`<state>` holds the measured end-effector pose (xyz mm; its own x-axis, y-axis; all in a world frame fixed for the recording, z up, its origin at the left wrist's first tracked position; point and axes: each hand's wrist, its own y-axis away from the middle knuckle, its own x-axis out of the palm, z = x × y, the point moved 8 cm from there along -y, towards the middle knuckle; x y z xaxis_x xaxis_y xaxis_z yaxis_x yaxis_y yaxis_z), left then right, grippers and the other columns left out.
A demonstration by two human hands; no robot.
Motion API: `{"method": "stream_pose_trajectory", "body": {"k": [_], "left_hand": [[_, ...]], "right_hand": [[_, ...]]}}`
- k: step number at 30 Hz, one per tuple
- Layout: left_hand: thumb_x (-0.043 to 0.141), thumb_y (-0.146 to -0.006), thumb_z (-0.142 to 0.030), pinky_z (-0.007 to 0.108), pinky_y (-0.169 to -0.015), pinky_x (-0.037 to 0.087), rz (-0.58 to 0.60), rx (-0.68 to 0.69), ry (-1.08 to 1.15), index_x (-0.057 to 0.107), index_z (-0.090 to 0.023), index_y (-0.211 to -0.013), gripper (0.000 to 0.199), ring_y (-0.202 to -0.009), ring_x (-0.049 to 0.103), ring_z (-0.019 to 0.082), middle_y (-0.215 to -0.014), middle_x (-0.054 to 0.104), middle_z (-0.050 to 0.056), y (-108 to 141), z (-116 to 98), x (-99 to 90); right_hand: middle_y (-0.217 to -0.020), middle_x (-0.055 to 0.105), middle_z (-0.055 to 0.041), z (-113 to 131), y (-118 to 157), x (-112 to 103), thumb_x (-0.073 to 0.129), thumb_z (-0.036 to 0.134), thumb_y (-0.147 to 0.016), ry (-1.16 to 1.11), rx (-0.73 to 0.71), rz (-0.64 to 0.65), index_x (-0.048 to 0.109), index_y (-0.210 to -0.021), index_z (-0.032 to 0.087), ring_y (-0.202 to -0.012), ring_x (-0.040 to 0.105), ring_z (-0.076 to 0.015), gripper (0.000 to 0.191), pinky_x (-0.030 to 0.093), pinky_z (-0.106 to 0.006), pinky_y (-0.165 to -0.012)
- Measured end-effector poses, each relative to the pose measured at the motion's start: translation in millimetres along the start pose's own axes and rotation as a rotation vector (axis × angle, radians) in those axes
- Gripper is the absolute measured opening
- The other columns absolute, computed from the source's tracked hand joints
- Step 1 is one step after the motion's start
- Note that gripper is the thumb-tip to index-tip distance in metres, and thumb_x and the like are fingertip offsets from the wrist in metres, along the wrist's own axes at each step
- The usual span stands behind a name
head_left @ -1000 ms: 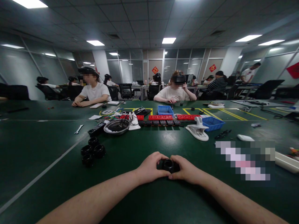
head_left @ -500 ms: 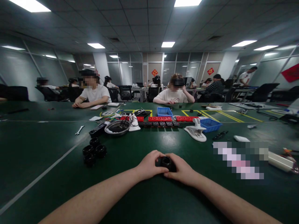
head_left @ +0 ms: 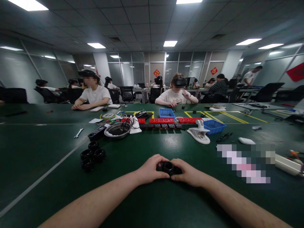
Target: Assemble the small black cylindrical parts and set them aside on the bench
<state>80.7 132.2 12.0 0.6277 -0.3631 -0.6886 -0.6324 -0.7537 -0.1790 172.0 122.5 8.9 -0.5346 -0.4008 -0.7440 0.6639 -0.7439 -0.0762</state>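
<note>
Low over the green table (head_left: 128, 202), my left hand (head_left: 152, 168) and my right hand (head_left: 188, 172) meet around a glossy black round piece (head_left: 168, 166) with a hollow centre. Its open top faces up. Fingers and thumbs curl in from both sides, with the thumbs touching its near side. More black material shows under each palm, partly covered, so I cannot tell whether it is separate pieces. To the left stands a cluster of several similar black round pieces (head_left: 98, 154), close together.
Beyond my hands lie red-and-black socket strips (head_left: 162, 121), a metal bowl (head_left: 118, 135) of cables, a white clip base (head_left: 199, 134) and blue bins (head_left: 214, 126). A wrench (head_left: 78, 133) lies at left, a white device (head_left: 286, 164) at right. Two people sit opposite.
My right hand has shifted slightly right, and more of the black piece shows between the hands. My left hand keeps nearly the same place. The view has moved a little.
</note>
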Motion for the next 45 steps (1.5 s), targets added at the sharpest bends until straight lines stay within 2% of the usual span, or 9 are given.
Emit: {"method": "stream_pose_trajectory", "body": {"k": [9,16,23,28,34,36,39,41,45], "left_hand": [[0.066,-0.063,-0.034,0.023,-0.062,0.037,0.006,-0.015,0.001,0.054,-0.021,-0.099,0.041,-0.073,0.045,0.014,-0.085,0.048,0.0,0.7,2.4,1.0],[0.066,-0.061,-0.037,0.023,-0.061,0.037,-0.001,-0.054,-0.034,0.054,-0.02,-0.094,0.039,-0.072,0.046,0.015,-0.083,0.047,0.0,2.3,-4.6,1.2],[0.067,-0.059,-0.035,0.025,-0.06,0.037,-0.188,-0.168,-0.095,0.052,-0.019,-0.085,0.034,-0.073,0.047,0.016,-0.083,0.049,0.0,6.3,-3.2,-2.1],[0.067,-0.059,-0.035,0.026,-0.062,0.037,-0.274,-0.186,-0.166,0.051,-0.018,-0.081,0.032,-0.077,0.047,0.018,-0.082,0.049,0.001,7.6,1.1,-4.1],[0.064,-0.063,-0.036,0.026,-0.063,0.039,-0.151,-0.091,-0.126,0.051,-0.018,-0.088,0.033,-0.075,0.048,0.016,-0.085,0.05,0.001,7.4,-4.7,-4.4],[0.062,-0.065,-0.038,0.026,-0.064,0.039,-0.11,-0.069,-0.116,0.051,-0.019,-0.089,0.033,-0.076,0.048,0.017,-0.086,0.05,0.001,7.3,-5.7,-4.1],[0.066,-0.059,-0.043,0.029,-0.07,0.04,-0.098,-0.046,-0.131,0.049,-0.02,-0.099,0.049,-0.084,0.048,0.02,-0.093,0.051,0.003,5.7,-4.1,-3.3],[0.068,-0.053,-0.047,0.031,-0.073,0.039,-0.099,-0.039,-0.166,0.045,-0.021,-0.106,0.064,-0.088,0.047,0.021,-0.097,0.051,0.003,3.6,-1.2,-1.0],[0.06,-0.06,-0.053,0.031,-0.069,0.038,-0.057,-0.057,-0.307,0.053,-0.017,-0.089,0.047,-0.079,0.05,0.021,-0.085,0.054,0.003,-1.4,5.7,7.3]], "right_hand": [[-0.081,0.053,-0.0015,-5.3,-1.4,-0.4,0.063,0.023,-0.064,-0.044,0.069,-0.019,0.058,-0.086,0.015,-0.077,0.049,-0.0174,0.024,0.037,-0.027,-0.067],[-0.071,0.049,0.0026,-16.9,-0.9,2.8,0.069,0.023,-0.056,-0.058,0.167,-0.058,0.05,-0.075,0.015,-0.066,0.045,-0.0125,0.027,0.034,-0.021,-0.056],[-0.067,0.048,0.0012,-24.3,-3.4,2.7,0.068,0.038,-0.053,0.215,0.273,-0.229,0.042,-0.067,0.017,-0.06,0.044,-0.013,0.036,0.028,-0.021,-0.049],[-0.071,0.053,-0.0037,-10.8,-3.2,3.7,0.061,0.042,-0.062,0.403,0.28,-0.288,0.045,-0.068,0.017,-0.066,0.049,-0.0171,0.03,0.03,-0.024,-0.054],[-0.078,0.054,-0.005,-7.1,4.2,0.6,0.063,0.056,-0.054,0.341,0.228,-0.233,0.047,-0.076,0.017,-0.071,0.049,-0.0199,0.048,0.034,-0.026,-0.057],[-0.081,0.054,-0.0047,-9.4,6.8,-1.8,0.06,0.054,-0.06,0.239,0.208,-0.199,0.047,-0.086,0.016,-0.072,0.05,-0.0189,0.048,0.036,-0.026,-0.058],[-0.09,0.053,-0.0056,-8.3,8.6,-8.3,0.049,0.046,-0.074,0.085,0.154,-0.203,0.04,-0.108,0.016,-0.076,0.05,-0.0179,0.046,0.039,-0.028,-0.064],[-0.099,0.051,-0.0072,-2.0,8.0,-13.3,0.049,0.042,-0.076,0.047,0.105,-0.247,0.033,-0.118,0.017,-0.085,0.049,-0.0192,0.052,0.039,-0.03,-0.071],[-0.101,0.05,-0.0066,15.4,1.8,-9.9,0.058,0.037,-0.069,0.117,0.06,-0.211,0.043,-0.112,0.02,-0.091,0.047,-0.0208,0.049,0.038,-0.032,-0.079]]}}
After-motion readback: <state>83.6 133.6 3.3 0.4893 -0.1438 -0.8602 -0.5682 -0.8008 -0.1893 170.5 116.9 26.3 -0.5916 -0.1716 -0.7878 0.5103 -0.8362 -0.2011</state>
